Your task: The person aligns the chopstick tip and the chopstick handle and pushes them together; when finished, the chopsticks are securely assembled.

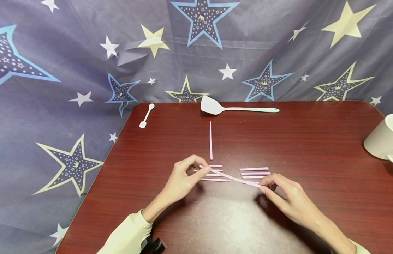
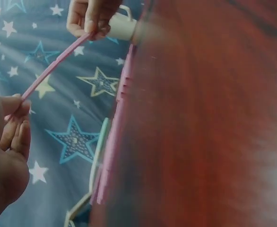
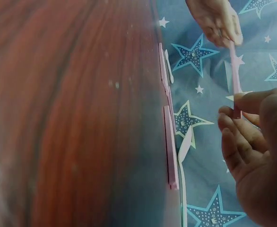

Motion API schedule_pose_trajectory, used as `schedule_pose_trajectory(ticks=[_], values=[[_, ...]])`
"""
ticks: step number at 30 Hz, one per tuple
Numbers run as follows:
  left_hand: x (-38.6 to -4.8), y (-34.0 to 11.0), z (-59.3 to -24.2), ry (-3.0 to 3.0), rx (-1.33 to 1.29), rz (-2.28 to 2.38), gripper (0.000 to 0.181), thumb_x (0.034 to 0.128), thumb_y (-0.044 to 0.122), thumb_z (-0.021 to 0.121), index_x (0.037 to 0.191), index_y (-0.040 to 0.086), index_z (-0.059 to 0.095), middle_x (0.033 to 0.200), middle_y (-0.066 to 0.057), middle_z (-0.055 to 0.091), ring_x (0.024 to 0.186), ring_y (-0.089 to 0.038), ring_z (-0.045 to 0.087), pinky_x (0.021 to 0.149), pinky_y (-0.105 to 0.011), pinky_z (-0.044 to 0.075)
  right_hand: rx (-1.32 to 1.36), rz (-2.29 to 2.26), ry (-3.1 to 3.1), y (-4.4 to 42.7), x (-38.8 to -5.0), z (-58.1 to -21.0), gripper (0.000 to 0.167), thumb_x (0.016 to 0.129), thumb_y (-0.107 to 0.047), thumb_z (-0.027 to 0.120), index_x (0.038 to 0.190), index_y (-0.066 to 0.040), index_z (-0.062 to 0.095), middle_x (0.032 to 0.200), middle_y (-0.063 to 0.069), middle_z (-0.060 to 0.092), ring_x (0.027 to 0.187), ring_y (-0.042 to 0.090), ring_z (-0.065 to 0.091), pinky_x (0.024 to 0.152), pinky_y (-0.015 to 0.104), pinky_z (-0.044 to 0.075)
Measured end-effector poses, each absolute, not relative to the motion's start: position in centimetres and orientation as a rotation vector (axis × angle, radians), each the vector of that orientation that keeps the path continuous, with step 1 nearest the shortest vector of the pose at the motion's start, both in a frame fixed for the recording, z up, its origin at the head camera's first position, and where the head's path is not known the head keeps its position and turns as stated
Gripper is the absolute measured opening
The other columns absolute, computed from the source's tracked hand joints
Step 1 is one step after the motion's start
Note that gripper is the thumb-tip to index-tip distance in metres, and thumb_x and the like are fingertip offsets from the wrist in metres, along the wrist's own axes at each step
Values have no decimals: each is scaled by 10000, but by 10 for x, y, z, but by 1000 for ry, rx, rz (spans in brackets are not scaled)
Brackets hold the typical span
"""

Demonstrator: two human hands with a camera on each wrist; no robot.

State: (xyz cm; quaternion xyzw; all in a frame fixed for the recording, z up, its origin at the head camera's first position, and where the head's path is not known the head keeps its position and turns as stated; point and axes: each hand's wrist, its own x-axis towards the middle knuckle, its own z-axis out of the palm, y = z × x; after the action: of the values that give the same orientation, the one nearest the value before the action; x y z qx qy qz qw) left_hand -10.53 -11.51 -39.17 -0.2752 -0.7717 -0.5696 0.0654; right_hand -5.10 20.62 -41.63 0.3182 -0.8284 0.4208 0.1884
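Cream L. sleeve (image 1: 129,231): nearest item. L. hand (image 1: 180,178): thumb & fingertips pinched on one end of held pink straw (image 1: 235,179). R. hand (image 1: 290,201): similar pinch, opp. end. Straw: raised above tabletop (image 1: 310,141) betw. hands, R. end nearer person; two-ended grip prob. for steadiness. L. straw row (image 1: 215,180): part hidden by hand. R. straw row (image 1: 255,173): approx. 4, near-parallel, presum. gapped to stay separate. Single straw (image 1: 210,141): beyond L. row, lying lengthwise. White spatula (image 1: 212,106): far edge. Sm. white spoon (image 1: 147,116): far L. Ribbed mug (image 1: 380,139): far R., prob. set aside for room.
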Motion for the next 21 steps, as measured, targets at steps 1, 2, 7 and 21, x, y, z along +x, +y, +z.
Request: schedule_pose_trajectory(ticks=[1,2,7,21], values=[[-106,-113,-388,-2308,-805,-1769,52,945,45,739,979,69,707,868,21,688,795,-112,620,726,-276,523,873,1205,-2328,204,-50,-416,358,844,83,781,1063,-185,692,952,-100,702,847,35,641,742,161,500],[-108,-110,-385,-2286,-787,-1805,53,948,44,735,990,63,707,871,10,692,792,-114,623,725,-266,519,851,1236,-2329,202,-49,-416,398,813,118,786,1064,-178,697,944,-91,706,843,40,647,745,156,501],[-117,-96,-370,-2166,-810,-1881,117,949,16,721,1064,25,700,901,-53,708,814,-145,650,762,-263,528,815,1425,-2317,189,-45,-418,372,824,156,760,1075,-114,711,889,-43,707,798,75,648,732,176,508],[-131,-48,-346,-1997,-837,-2121,115,945,-6,709,1032,-81,700,904,-160,737,813,-139,681,730,-241,522,832,1856,-2270,154,-40,-413,224,929,106,676,1031,-91,699,879,58,722,773,139,678,676,283,559]])
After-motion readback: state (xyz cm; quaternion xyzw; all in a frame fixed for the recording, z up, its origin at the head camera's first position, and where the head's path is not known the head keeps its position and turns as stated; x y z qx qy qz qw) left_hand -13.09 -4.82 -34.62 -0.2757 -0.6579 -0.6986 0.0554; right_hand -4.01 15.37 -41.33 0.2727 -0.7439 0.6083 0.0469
